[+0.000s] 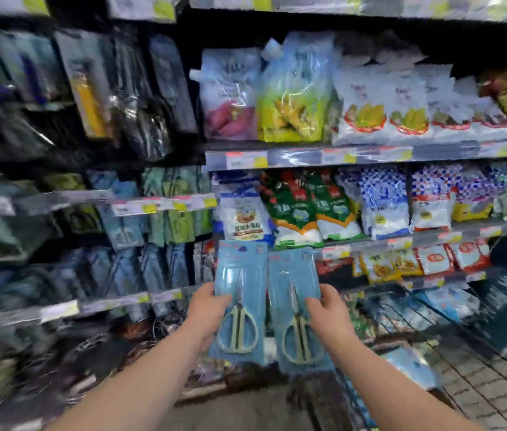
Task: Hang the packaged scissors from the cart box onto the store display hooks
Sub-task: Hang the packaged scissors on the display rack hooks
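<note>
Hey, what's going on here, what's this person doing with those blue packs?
A person is stocking a store aisle. Their left hand grips one blue scissors pack and their right hand grips a second scissors pack. Both packs are held upright, side by side, in front of the shelves of bagged goods. Neither pack is on a hook yet. The hanging goods to the left are blurred.

The left scissors package (239, 265) and right scissors package (292, 269): blue card backing under a clear, glossy plastic blister. Shelf bags (295, 98): glossy plastic film.
</note>
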{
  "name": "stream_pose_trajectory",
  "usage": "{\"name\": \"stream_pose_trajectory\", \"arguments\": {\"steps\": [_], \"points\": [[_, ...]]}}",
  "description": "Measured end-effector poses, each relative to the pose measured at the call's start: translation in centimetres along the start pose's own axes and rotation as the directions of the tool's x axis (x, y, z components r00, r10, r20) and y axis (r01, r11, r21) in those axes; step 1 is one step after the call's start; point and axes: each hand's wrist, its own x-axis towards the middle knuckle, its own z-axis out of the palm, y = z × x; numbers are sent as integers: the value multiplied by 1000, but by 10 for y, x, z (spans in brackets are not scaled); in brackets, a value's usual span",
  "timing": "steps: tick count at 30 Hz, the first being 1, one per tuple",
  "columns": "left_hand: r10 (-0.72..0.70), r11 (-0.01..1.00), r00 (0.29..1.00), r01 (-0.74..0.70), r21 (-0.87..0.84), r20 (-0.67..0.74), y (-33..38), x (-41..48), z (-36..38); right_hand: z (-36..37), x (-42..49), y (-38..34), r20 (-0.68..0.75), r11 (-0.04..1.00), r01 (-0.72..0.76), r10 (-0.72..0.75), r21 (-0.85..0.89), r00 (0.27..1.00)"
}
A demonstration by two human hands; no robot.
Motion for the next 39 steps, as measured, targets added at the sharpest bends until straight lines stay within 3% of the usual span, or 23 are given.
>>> {"name": "stream_pose_trajectory", "arguments": {"steps": [11, 18, 31, 39], "points": [[-20, 995, 973, -2, -96, -229, -32, 29, -240, 230, -22, -89, 228, 996, 86, -89, 23, 970], [-15, 999, 965, 6, -33, -263, -58, 73, -353, 347, -31, -126, 294, 995, 96, -92, 2, 951], [-76, 997, 964, 69, -39, -253, -68, 145, -370, 418, 22, -141, 231, 997, 60, -71, 54, 970], [-82, 987, 974, 50, -155, -209, -72, 172, -357, 442, 60, -136, 177, 989, 103, -121, 105, 977]]}}
